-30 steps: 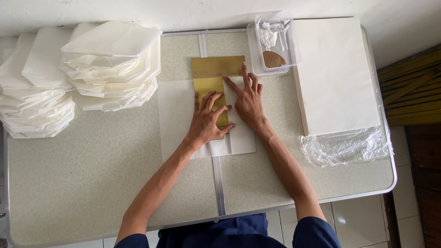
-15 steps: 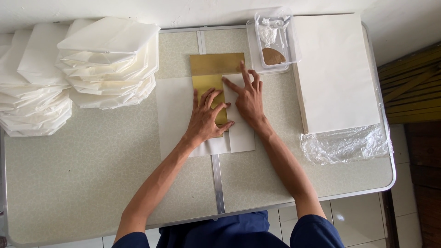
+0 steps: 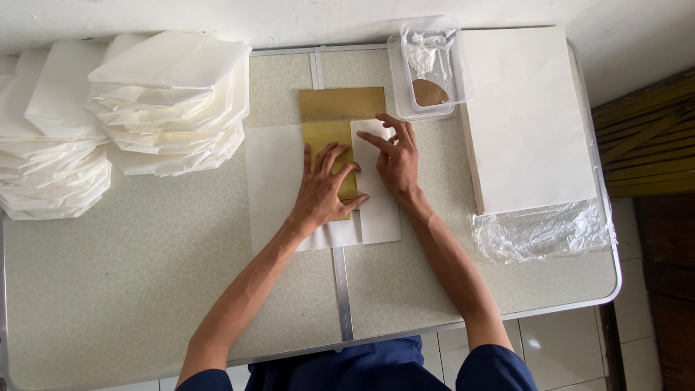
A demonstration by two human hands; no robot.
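left grip (image 3: 323,190) is flat and released, pressing the gold sheet (image 3: 334,123) at the table (image 3: 145,289) centre; right grip (image 3: 395,161) lies unclenched on the white paper (image 3: 279,181) fold. two folded stacks (image 3: 174,101) left, one clear tub (image 3: 428,69) holding brown powder, one paper ream (image 3: 525,119) right. near edge has room.

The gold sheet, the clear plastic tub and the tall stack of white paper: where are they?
gold sheet (image 3: 340,105), head view, bare upper part.
clear plastic tub (image 3: 399,90), head view, left wall.
stack of white paper (image 3: 525,123), head view, top sheet's middle.
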